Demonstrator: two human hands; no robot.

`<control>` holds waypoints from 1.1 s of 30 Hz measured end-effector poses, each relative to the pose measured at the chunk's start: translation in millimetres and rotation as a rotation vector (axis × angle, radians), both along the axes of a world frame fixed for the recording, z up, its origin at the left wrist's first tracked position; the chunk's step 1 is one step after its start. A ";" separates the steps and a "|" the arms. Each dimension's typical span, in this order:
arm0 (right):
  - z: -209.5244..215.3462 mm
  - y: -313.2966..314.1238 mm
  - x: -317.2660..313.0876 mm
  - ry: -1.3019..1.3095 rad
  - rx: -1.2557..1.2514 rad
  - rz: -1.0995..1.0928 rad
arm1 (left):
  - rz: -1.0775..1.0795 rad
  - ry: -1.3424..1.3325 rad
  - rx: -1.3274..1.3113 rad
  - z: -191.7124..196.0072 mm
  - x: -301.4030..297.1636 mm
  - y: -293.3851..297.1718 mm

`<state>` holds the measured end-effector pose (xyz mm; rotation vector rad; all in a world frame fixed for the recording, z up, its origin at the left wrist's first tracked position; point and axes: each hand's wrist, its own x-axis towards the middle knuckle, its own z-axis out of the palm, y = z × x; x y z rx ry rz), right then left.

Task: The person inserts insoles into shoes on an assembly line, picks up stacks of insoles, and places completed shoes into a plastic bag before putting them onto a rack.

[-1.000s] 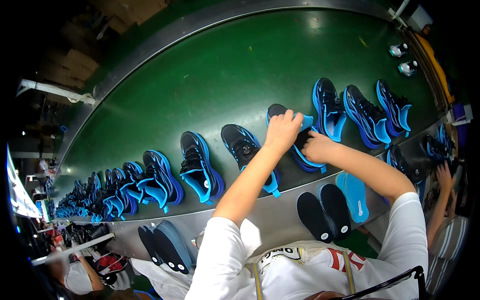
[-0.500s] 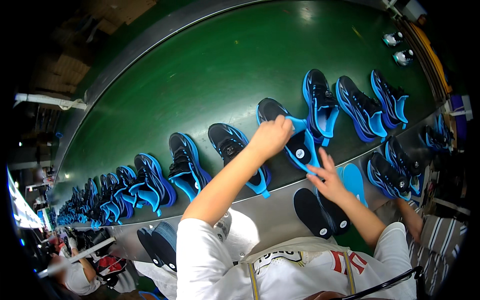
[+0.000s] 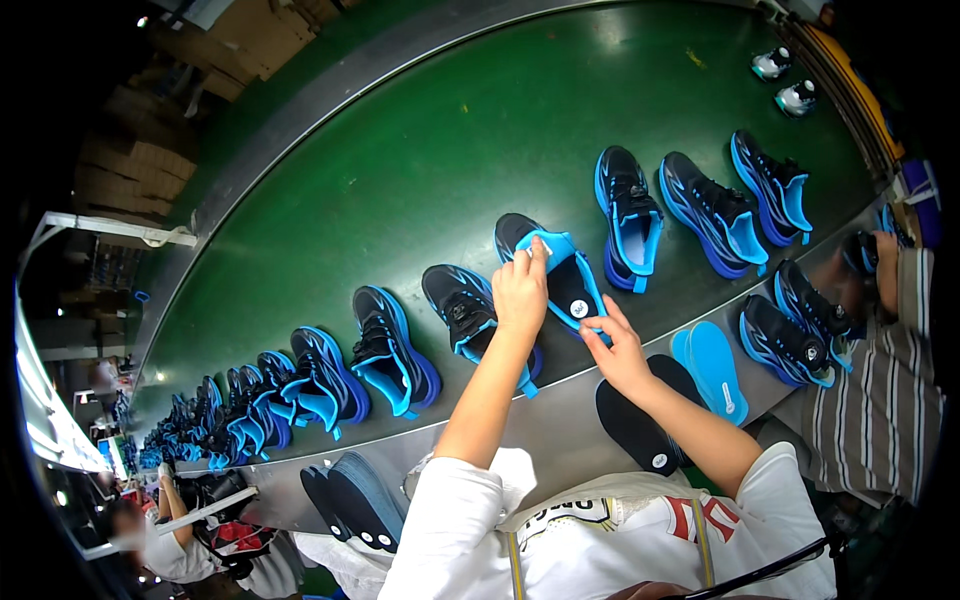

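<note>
A black sneaker with a blue lining and sole (image 3: 514,229) lies on the green belt, its toe pointing away from me. The fingers of my left hand (image 3: 522,292) are closed on its blue tongue, pulling it up and forward. My right hand (image 3: 620,350) is at the heel, thumb and fingers around the collar edge. Inside the shoe sits a black insole (image 3: 566,284) with a round white sticker at its heel end. Below my right wrist, black insoles (image 3: 627,418) lie beside blue insoles (image 3: 712,372) on the metal ledge.
Matching sneakers (image 3: 320,378) line the green belt (image 3: 400,170) to the left, and several more (image 3: 705,215) to the right. More dark insoles (image 3: 365,490) rest on the metal ledge (image 3: 560,430). A co-worker in a striped top (image 3: 870,400) is at right, near two sneakers (image 3: 785,345).
My left hand has shifted left and now grips the tongue further forward, opening the shoe wider. My right hand's fingers have drawn in around the heel. The view has shifted slightly.
</note>
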<state>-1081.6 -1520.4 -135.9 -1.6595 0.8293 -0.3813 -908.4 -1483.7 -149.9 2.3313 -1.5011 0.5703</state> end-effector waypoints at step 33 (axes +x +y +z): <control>39.6 -10.7 -234.7 0.347 -0.008 -0.201 | -0.163 0.638 0.253 66.9 -26.1 -113.9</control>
